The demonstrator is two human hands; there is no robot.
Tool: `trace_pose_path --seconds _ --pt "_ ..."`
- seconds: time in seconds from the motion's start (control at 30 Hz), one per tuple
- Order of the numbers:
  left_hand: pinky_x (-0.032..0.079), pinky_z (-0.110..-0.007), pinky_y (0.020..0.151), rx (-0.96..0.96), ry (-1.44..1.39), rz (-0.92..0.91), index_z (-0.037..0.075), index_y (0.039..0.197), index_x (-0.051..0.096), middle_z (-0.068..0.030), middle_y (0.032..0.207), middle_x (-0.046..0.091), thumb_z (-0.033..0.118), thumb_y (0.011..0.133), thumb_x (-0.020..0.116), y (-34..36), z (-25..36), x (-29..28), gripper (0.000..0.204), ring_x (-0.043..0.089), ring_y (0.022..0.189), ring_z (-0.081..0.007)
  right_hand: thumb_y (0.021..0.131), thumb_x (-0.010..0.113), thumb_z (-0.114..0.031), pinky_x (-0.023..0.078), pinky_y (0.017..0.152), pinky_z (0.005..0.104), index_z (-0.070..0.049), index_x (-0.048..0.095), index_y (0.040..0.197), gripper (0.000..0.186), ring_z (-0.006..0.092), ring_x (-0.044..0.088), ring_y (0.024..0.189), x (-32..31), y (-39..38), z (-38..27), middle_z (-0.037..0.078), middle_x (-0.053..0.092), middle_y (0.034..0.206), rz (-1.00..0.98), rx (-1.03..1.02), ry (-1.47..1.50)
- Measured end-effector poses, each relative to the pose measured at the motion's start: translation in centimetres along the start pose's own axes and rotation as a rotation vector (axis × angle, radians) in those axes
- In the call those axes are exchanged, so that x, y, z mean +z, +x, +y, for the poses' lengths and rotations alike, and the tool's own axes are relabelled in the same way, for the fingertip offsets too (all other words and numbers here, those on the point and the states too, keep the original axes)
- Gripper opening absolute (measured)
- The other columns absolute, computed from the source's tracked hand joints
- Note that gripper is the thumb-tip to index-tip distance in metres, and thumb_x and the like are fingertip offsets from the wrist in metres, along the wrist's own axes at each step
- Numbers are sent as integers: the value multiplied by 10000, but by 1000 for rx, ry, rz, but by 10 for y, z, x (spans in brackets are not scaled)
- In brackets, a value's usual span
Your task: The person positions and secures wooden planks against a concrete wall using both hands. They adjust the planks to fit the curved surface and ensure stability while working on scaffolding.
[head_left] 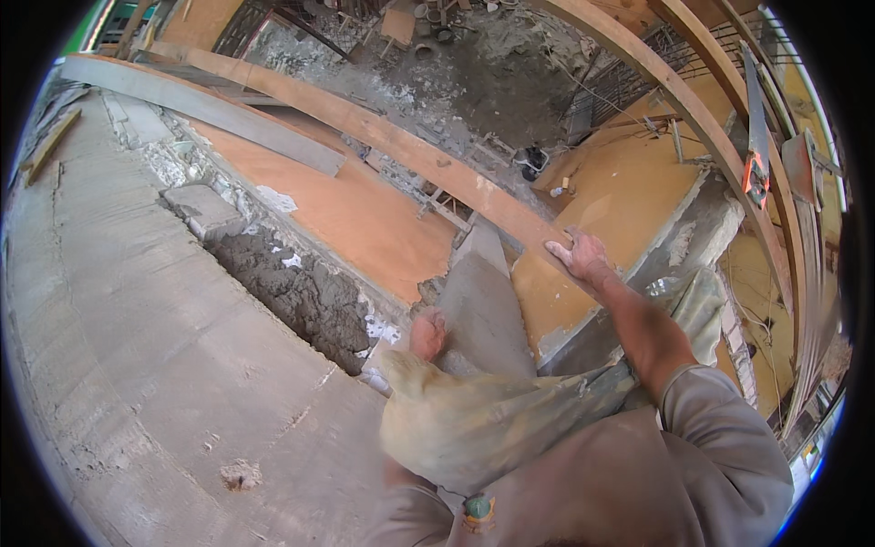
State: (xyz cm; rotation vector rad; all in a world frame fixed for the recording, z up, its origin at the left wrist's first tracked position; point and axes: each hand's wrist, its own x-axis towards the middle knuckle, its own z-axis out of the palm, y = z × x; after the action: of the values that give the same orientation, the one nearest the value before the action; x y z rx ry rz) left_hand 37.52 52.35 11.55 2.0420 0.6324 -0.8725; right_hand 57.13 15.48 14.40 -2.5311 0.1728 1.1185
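Note:
My right hand (583, 255) grips the long wooden plank (437, 169) that runs across the view from the upper left, its thumb and fingers over the edge. My left hand (428, 333) is lower and to the left, by the grey block ledge (478, 305). Its fingers look curled, and what they hold, if anything, is hidden. Below it a pale, dusty cloth (492, 424) drapes across in front of me and covers part of my left arm. Left of that hand, a trough of wet grey mortar (292, 296) lies between the concrete slab and the orange panel.
The concrete slab (164, 346) fills the left side. A grey board (210, 109) lies over an orange panel (337, 205). Far below is a rubble-strewn floor (492, 82). On the right stand curved-looking timbers (679, 91) and a handsaw (756, 137) with an orange-red handle.

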Motion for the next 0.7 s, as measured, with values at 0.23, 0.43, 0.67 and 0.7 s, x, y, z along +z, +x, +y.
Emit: trace_pose_path --seconds 0.23,0.43,0.67,0.7 --pt "356 -443 1140 357 72 431 -119 1447 363 -327 1459 437 243 902 727 51 122 -80 748 435 1375 -412 836 602 -703 383 1106 463 -22 516 1410 895 401 514 1291 -7 -8 -2 268 575 1346 13 17 116" --pt "247 -528 1183 604 388 578 -66 1495 288 -301 1570 253 384 921 675 127 267 -145 826 241 1467 -435 833 625 -684 404 1091 459 -1 526 1391 888 402 541 1262 -13 -6 -5 268 591 1322 7 15 93" --pt "132 -644 1181 75 237 491 -36 1559 134 -259 1640 28 613 808 703 203 298 -125 1145 1 1528 -403 820 649 -670 410 1090 447 -4 545 1372 871 390 541 1265 -15 -10 -7 265 586 1330 -10 39 106" --pt "120 -638 1187 4 133 459 -32 1568 98 -253 1645 0 633 786 714 207 298 -117 1198 -24 1532 -395 819 651 -669 410 1091 446 -5 547 1371 870 387 539 1268 -15 -11 -7 263 583 1335 -15 47 111"
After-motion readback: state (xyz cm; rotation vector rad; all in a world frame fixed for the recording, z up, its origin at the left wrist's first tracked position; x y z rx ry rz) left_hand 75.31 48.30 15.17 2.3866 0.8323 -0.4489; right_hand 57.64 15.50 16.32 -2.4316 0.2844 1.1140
